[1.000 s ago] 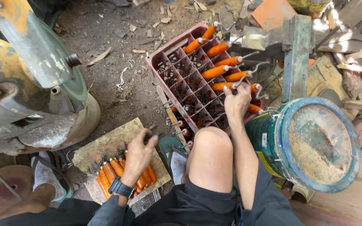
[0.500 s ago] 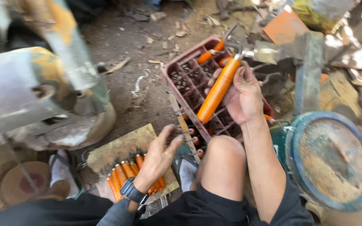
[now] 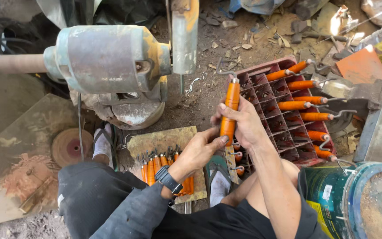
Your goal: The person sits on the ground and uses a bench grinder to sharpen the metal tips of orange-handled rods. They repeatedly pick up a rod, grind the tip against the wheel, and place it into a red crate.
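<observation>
Orange-handled hook tool is standing upright at centre frame, its metal hook pointing toward twelve o'clock. The right hand is wrapping its fingers tightly around the handle's middle, while the left hand is pinching the bottom end from eight o'clock. At three o'clock, the red crate is holding more such tools. The grinder is sitting at ten o'clock; a loose grip near it could likely send the tool slipping.
</observation>
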